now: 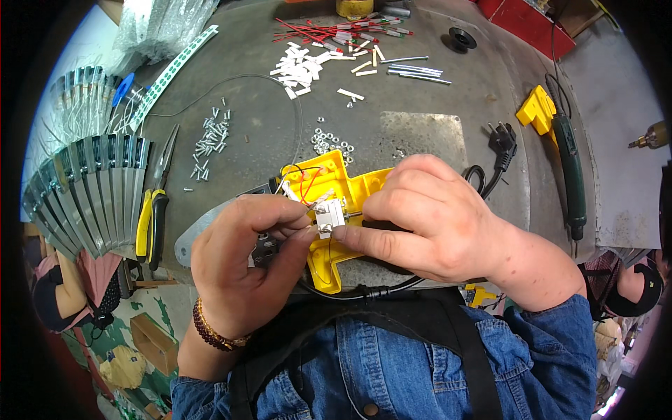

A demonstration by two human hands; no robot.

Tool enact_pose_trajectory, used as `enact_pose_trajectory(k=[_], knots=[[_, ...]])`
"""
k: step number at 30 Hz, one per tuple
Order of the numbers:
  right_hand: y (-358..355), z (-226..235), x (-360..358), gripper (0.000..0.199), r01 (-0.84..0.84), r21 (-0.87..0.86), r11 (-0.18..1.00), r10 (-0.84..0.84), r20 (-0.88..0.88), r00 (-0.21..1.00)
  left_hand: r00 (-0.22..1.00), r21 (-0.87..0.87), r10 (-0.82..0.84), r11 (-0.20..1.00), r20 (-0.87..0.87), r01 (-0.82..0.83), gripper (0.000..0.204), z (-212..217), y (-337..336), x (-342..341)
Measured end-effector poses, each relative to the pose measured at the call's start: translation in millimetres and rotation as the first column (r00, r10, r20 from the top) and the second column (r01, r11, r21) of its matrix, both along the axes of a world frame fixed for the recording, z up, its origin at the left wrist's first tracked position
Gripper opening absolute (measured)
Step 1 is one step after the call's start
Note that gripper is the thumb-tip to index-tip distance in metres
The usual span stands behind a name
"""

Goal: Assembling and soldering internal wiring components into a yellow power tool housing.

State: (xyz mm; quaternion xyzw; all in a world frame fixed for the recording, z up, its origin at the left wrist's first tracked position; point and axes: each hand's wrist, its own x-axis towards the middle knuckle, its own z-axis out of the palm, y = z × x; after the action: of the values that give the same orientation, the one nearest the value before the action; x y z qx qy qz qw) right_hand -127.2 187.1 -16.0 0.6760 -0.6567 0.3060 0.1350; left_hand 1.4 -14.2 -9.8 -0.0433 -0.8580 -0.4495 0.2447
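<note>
A yellow plastic housing half [336, 164] lies in front of me at the table's near edge, with red and black wires [306, 183] inside it. A small white block with metal screws [329, 215] sits over the housing. My left hand [248, 252] is at its left side, thumb and forefinger pinched together at the block's edge; what lies between the tips is too small to make out. My right hand [434, 220] steadies the block from the right, a fingertip pressed to its lower corner and the other fingers curled. A black cable [399, 285] runs below the housing.
Pliers [155, 210] and a fan of metal strips [91, 189] lie left. Loose screws [211, 136], nuts [330, 142], white sleeves [301, 66], red wires [329, 31] and metal rods [420, 72] lie beyond. Right are a plug [502, 140] and a green-handled tool [570, 175].
</note>
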Motion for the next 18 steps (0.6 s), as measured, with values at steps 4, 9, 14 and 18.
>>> enact_pose_trajectory(k=[4, 9, 14, 18], knots=[[0.1, -0.2, 0.2, 0.027, 0.001, 0.006, 1.0, -0.001, 0.01, 1.0, 1.0, 0.023, 0.001, 1.0, 0.016, -0.002, 0.026, -0.1, 0.0, 0.9], [0.5, -0.3, 0.3, 0.027, 0.002, 0.016, 1.0, -0.002, 0.012, 1.0, 1.0, 0.0, 0.001, 1.0, 0.01, -0.001, 0.026, -0.6, -1.4, 0.9], [-0.2, -1.5, -0.2, 0.027, -0.006, 0.001, 1.0, 0.006, 0.023, 1.0, 1.0, -0.03, -0.001, 1.0, 0.002, 0.001, 0.025, 0.5, -1.6, 0.7], [0.6, -1.2, -0.7, 0.027, -0.011, 0.009, 1.0, 0.011, 0.025, 1.0, 1.0, -0.018, 0.001, 1.0, 0.009, 0.0, 0.025, 1.2, -0.8, 0.6]])
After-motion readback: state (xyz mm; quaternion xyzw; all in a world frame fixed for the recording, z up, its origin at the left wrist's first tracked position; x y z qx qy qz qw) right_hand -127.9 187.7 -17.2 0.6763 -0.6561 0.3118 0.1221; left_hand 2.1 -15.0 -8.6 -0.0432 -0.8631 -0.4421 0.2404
